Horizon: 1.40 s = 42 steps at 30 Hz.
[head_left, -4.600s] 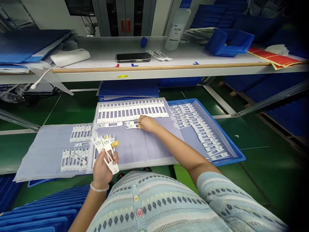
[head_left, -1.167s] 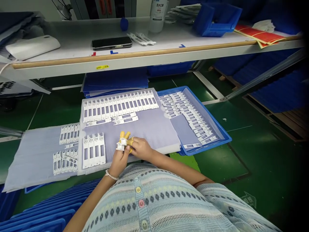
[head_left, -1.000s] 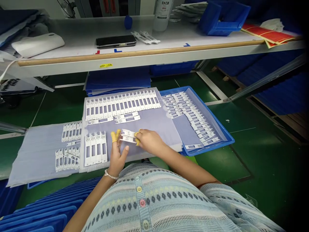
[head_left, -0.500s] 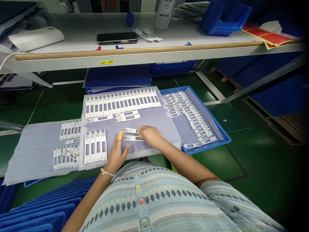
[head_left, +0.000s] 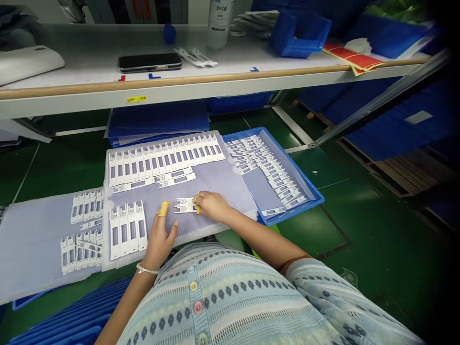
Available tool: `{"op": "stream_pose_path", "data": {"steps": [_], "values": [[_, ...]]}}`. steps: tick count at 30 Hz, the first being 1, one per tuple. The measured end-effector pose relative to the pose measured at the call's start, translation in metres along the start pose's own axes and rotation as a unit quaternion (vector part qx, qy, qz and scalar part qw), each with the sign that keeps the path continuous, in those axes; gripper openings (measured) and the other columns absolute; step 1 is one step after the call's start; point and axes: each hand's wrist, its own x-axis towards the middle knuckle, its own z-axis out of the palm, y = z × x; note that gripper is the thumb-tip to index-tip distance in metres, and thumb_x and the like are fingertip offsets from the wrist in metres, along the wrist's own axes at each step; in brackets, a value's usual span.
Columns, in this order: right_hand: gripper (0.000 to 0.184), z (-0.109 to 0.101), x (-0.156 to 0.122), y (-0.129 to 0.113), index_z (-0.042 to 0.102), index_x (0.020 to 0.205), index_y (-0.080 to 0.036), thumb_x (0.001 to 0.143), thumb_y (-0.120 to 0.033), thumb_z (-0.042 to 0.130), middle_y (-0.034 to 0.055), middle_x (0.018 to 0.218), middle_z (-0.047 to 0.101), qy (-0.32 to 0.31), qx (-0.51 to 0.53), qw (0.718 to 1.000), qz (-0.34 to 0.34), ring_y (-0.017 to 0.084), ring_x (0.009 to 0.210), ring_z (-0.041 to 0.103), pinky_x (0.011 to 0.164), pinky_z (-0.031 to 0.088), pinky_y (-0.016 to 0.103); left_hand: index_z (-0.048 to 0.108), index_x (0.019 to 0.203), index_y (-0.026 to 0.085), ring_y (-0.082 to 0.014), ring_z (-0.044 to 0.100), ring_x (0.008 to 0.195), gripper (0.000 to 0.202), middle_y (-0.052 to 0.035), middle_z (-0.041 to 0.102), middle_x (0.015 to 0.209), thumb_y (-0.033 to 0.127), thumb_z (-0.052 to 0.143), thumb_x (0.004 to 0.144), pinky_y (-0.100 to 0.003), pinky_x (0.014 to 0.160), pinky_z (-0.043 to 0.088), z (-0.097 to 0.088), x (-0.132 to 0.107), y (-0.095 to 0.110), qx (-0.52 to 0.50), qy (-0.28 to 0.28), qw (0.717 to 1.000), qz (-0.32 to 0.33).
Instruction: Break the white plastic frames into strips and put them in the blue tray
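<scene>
Two white plastic frame pieces [head_left: 184, 205] lie side by side on the translucent sheet [head_left: 219, 184], pronged ends pointing left. My right hand [head_left: 212, 205], with yellow finger cots, is closed over their right ends. Left of them, my left hand [head_left: 161, 235] rests with index finger and thumb apart, holding nothing; its index finger wears a yellow cot. A group of upright white pieces [head_left: 127, 230] lies beyond it to the left. Along the back of the sheet runs a long row of similar pieces [head_left: 165, 158], with a few lying sideways just below.
At right is a blue tray [head_left: 318, 196] with more white pieces. Another sheet [head_left: 32, 239] with pieces lies left. Stacked blue trays [head_left: 79, 311] stand below left. The shelf [head_left: 97, 72] ahead carries a phone [head_left: 150, 62], a bottle [head_left: 218, 26] and a blue bin [head_left: 300, 36].
The two white pieces, apart before, now lie against each other under my right hand. My left hand has drawn slightly away from their pronged ends. The camera view has shifted to the right.
</scene>
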Motion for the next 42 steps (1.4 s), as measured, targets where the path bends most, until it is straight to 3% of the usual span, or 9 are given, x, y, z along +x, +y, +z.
{"op": "stream_pose_path", "data": {"steps": [7, 11, 20, 23, 26, 28, 32, 37, 42], "values": [[0.026, -0.041, 0.016, 0.096, 0.067, 0.110, -0.015, 0.090, -0.024, 0.054, 0.0103, 0.109, 0.063, 0.080, 0.008, 0.994, 0.074, 0.020, 0.098, 0.060, 0.076, 0.042, 0.026, 0.028, 0.145, 0.017, -0.0296, 0.040, 0.132, 0.062, -0.0173, 0.044, 0.139, 0.041, 0.045, 0.091, -0.052, 0.110, 0.033, -0.001, -0.003, 0.001, 0.015, 0.009, 0.999, -0.028], [0.025, -0.047, 0.036, 0.135, 0.068, 0.108, -0.013, 0.086, -0.015, 0.058, 0.0085, 0.112, 0.063, 0.071, 0.055, 0.995, 0.035, 0.017, 0.099, 0.060, 0.079, 0.041, 0.023, 0.032, 0.144, 0.016, -0.0328, 0.041, 0.131, 0.063, -0.0180, 0.046, 0.137, 0.044, 0.046, 0.090, -0.055, 0.109, 0.034, -0.001, -0.004, 0.004, 0.027, 0.008, 0.999, -0.046], [0.023, -0.043, 0.057, 0.129, 0.069, 0.105, -0.012, 0.084, -0.013, 0.060, 0.0098, 0.111, 0.064, 0.062, 0.092, 0.994, 0.006, 0.017, 0.096, 0.060, 0.081, 0.042, 0.025, 0.034, 0.144, 0.021, -0.0314, 0.042, 0.131, 0.060, -0.0143, 0.046, 0.137, 0.044, 0.047, 0.090, -0.053, 0.109, 0.035, 0.000, -0.005, 0.005, 0.037, 0.016, 0.998, -0.051], [0.023, -0.043, 0.053, 0.135, 0.069, 0.105, -0.011, 0.084, -0.013, 0.060, 0.0103, 0.111, 0.065, 0.099, 0.136, 0.986, 0.013, 0.016, 0.097, 0.060, 0.085, 0.043, 0.025, 0.034, 0.144, 0.023, -0.0299, 0.042, 0.132, 0.059, -0.0123, 0.045, 0.140, 0.043, 0.047, 0.090, -0.051, 0.110, 0.034, 0.002, -0.005, 0.002, 0.046, 0.020, 0.998, -0.048], [0.022, -0.040, 0.042, 0.148, 0.068, 0.105, -0.010, 0.085, -0.014, 0.058, 0.0109, 0.109, 0.065, 0.189, 0.220, 0.956, 0.052, 0.015, 0.093, 0.061, 0.085, 0.045, 0.025, 0.035, 0.144, 0.025, -0.0286, 0.041, 0.132, 0.057, -0.0110, 0.046, 0.139, 0.043, 0.046, 0.091, -0.049, 0.111, 0.033, 0.002, -0.005, 0.002, 0.057, 0.022, 0.997, -0.041], [0.022, -0.035, 0.032, 0.157, 0.068, 0.103, -0.010, 0.085, -0.014, 0.057, 0.0099, 0.106, 0.067, 0.245, 0.291, 0.919, 0.110, 0.015, 0.089, 0.062, 0.084, 0.047, 0.026, 0.035, 0.143, 0.026, -0.0284, 0.040, 0.133, 0.056, -0.0106, 0.046, 0.139, 0.043, 0.046, 0.091, -0.050, 0.112, 0.033, 0.002, -0.005, 0.003, 0.062, 0.021, 0.997, -0.037], [0.024, -0.017, 0.017, 0.168, 0.067, 0.101, -0.008, 0.083, -0.013, 0.053, 0.0087, 0.093, 0.070, 0.290, 0.395, 0.845, 0.214, 0.014, 0.074, 0.064, 0.075, 0.051, 0.027, 0.037, 0.141, 0.024, -0.0284, 0.037, 0.135, 0.054, -0.0113, 0.044, 0.142, 0.044, 0.044, 0.092, -0.051, 0.114, 0.030, 0.003, -0.005, 0.010, 0.068, 0.012, 0.997, -0.026], [0.029, 0.006, 0.023, 0.165, 0.065, 0.108, -0.010, 0.083, -0.014, 0.051, 0.0056, 0.088, 0.071, 0.285, 0.421, 0.833, 0.218, 0.010, 0.056, 0.062, 0.059, 0.053, 0.024, 0.041, 0.139, 0.024, -0.0274, 0.037, 0.136, 0.053, -0.0099, 0.043, 0.144, 0.046, 0.044, 0.091, -0.048, 0.113, 0.031, 0.012, 0.001, 0.019, 0.068, -0.004, 0.997, -0.025], [0.031, 0.014, 0.019, 0.186, 0.064, 0.113, -0.017, 0.085, -0.018, 0.049, 0.0031, 0.097, 0.071, 0.332, 0.378, 0.829, 0.244, 0.012, 0.077, 0.066, 0.074, 0.054, 0.025, 0.045, 0.135, 0.016, -0.0276, 0.037, 0.136, 0.057, -0.0138, 0.045, 0.143, 0.050, 0.040, 0.090, -0.048, 0.114, 0.029, 0.023, 0.010, 0.030, 0.077, -0.005, 0.997, -0.017]]}}
